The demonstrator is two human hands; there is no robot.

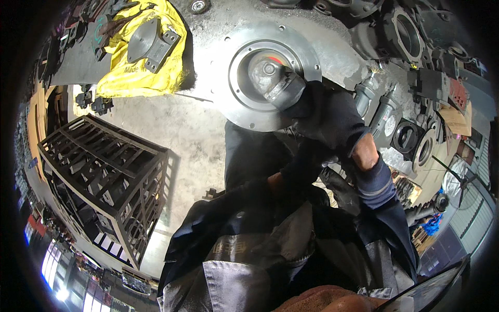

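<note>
- I see a big black metal crate made of bars lying on the grey floor, well away on my left.
- A yellow sack lies up top with a grey metal part on it.
- A big round silver metal ring plate lies in front of me.
- My right hand, in a dark glove, is closed around a grey power tool held inside the ring's hole.
- My left hand is dark and blurry; I cannot tell if it grips anything.
</note>
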